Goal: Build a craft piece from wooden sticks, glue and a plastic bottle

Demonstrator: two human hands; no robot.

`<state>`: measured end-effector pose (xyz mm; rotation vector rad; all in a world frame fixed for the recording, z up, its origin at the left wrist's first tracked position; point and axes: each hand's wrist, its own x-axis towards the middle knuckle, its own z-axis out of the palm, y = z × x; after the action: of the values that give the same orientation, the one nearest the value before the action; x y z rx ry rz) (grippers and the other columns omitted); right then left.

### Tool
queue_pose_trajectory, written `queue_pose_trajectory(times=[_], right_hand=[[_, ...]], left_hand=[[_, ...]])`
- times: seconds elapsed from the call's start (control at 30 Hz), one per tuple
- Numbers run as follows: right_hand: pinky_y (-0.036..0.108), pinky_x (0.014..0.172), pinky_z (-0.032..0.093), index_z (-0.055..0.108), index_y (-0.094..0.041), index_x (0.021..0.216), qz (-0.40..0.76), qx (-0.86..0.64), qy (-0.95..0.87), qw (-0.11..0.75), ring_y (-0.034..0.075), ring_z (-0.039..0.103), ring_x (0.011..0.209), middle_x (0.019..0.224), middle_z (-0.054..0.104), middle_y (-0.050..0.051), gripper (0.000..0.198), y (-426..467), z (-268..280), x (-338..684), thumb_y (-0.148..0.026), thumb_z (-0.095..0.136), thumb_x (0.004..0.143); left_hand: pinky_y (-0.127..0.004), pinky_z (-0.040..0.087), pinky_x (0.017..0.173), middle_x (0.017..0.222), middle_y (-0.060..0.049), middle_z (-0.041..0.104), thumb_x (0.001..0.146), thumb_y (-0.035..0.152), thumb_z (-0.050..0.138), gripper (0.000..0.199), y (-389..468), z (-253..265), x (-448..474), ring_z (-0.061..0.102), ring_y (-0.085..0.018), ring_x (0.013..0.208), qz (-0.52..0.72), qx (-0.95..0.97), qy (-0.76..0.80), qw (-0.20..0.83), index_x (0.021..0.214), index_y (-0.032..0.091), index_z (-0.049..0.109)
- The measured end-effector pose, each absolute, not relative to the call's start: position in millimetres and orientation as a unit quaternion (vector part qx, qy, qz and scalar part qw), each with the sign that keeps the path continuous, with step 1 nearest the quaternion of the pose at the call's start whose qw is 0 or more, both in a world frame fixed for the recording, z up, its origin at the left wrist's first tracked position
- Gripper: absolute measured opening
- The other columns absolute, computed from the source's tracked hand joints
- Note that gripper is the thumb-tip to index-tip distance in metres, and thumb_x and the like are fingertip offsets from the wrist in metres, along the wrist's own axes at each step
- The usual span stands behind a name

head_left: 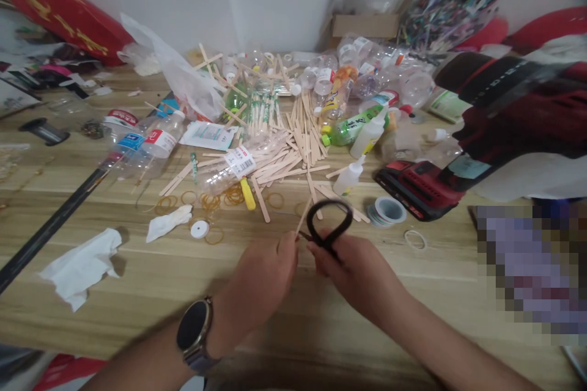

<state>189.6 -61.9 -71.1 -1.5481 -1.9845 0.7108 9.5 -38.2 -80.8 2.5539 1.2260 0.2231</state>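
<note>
A: What is in the hands?

B: The right hand [353, 272] has its grip closed on black scissors [328, 226]; the big handle loop stands up above the fingers. The left hand [270, 272] has its fingertips pinched together on a thin wooden stick [303, 217], which goes up toward 1 o'clock from the fingers. The scissors touch this stick between the two hands.

A: Where are they on the surface?

B: Low in the middle, at about 6 o'clock of the wooden surface [137, 275]. On the left wrist there is a dark watch [195, 327].

A: And what lies around?

B: Toward 12 o'clock from the hands lies a heap of wooden sticks [293, 140], and beyond it many clear plastic bottles [367, 67]. At 11 o'clock there are rubber bands [220, 198] and a small white disc [199, 229]. At 9 o'clock lie crumpled white tissues [80, 266]. At 2 o'clock is a roll of tape [387, 211], just beside a red power tool [419, 189]. A small white squeeze bottle [348, 177] lies at 1 o'clock.
</note>
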Motion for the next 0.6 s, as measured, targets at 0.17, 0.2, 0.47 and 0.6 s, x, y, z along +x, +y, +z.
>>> queue_pose_trajectory(times=[0.17,0.2,0.47,0.6], right_hand=[[0.024,0.051,0.04,0.068,-0.018,0.075,0.122,-0.567,-0.774,0.254,0.017,0.065,0.054,0.063,0.072,0.006,0.026,-62,-76,191,-0.017,0.048,0.091],[0.022,0.049,0.04,0.065,-0.018,0.068,0.201,-0.56,-0.76,0.261,0.015,0.064,0.05,0.057,0.07,0.004,0.033,-62,-74,191,-0.021,0.045,0.095],[0.025,0.054,0.043,0.07,-0.016,0.08,0.14,-0.595,-0.747,0.261,0.019,0.067,0.06,0.07,0.074,0.009,0.018,-67,-71,189,-0.013,0.053,0.083],[0.022,0.052,0.045,0.064,-0.018,0.064,0.278,-0.576,-0.725,0.256,0.015,0.065,0.053,0.059,0.07,0.005,0.036,-67,-63,190,-0.02,0.045,0.094]], left_hand=[[-0.036,0.054,0.075,0.083,-0.008,0.069,0.097,0.014,0.032,0.027,-36,-75,12,0.066,-0.021,0.078,0.066,0.887,0.423,0.173,0.095,0.017,0.06],[-0.037,0.054,0.074,0.083,-0.009,0.069,0.096,0.014,0.033,0.027,-37,-74,12,0.067,-0.023,0.078,0.059,0.887,0.427,0.164,0.097,0.016,0.06],[-0.033,0.053,0.073,0.082,-0.008,0.069,0.097,0.014,0.032,0.027,-38,-73,12,0.065,-0.02,0.076,0.072,0.887,0.424,0.171,0.096,0.017,0.059],[-0.032,0.053,0.07,0.08,-0.007,0.067,0.098,0.015,0.032,0.026,-41,-74,8,0.064,-0.02,0.073,0.098,0.897,0.404,0.149,0.097,0.018,0.058]])
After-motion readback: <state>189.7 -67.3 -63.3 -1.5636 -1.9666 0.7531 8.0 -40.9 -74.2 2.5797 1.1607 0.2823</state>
